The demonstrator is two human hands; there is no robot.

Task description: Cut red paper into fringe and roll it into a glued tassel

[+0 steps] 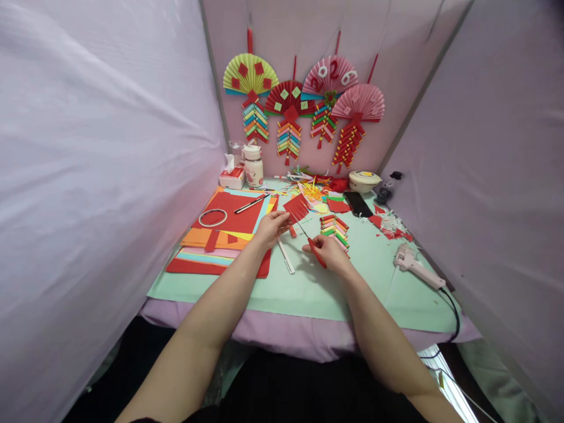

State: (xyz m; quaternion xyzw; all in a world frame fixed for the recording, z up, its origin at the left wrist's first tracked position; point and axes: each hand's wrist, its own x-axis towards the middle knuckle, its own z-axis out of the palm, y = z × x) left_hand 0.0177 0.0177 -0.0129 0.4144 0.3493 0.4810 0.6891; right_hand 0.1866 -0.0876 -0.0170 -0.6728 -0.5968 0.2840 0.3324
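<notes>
My left hand (275,227) pinches a small red piece of paper (296,205) by its near edge. Narrow slits run along that paper's right and lower side, making a fringe. In my right hand (329,251) is a pair of scissors with red handles (316,251); their blades point up and left to the fringed edge. Whether the blades touch the paper I cannot tell. Just beyond my right hand lies a ladder of small rolled paper tubes (333,230) in several colours. A white pen (286,256) rests on the table below my left hand.
Stacked coloured paper (238,210) lies at left, with a ring (212,218) and a dark pen (252,203) on top. A glue gun (416,265) with a cord, a phone (358,204) and paper scraps (392,223) are at right. Fan decorations (251,71) hang behind.
</notes>
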